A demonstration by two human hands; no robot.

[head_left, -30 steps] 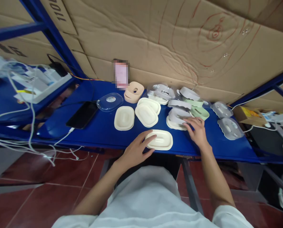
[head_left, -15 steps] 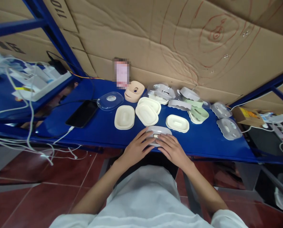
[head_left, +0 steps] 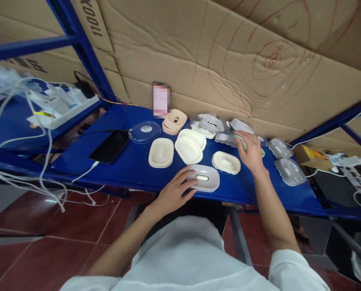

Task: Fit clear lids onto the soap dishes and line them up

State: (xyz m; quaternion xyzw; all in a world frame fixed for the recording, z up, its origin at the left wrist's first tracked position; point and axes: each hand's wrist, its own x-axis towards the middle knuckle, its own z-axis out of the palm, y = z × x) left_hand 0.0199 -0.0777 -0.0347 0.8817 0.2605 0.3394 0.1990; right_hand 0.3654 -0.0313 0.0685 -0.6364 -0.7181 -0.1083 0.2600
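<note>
My left hand grips the left end of a grey oval plastic dish at the table's front edge. A cream piece shows through the dish's central slot. Farther right, my right hand reaches into a cluster of dishes, thumb and fingers around a light green slotted dish that is mostly hidden by the hand. Beside it lies a grey wavy-edged dish. Between the hands is a cream oval tray. More cream trays lie left, two of them overlapping.
Peach dishes, a clear lid and a black phone lie on the blue table. Grey dishes with clear covers sit at the right. White cables hang at the left. Cardboard walls the back.
My right hand has left the grey dish and moved right and back onto the green dish. My left hand stays on the grey dish. The view has shifted slightly.
</note>
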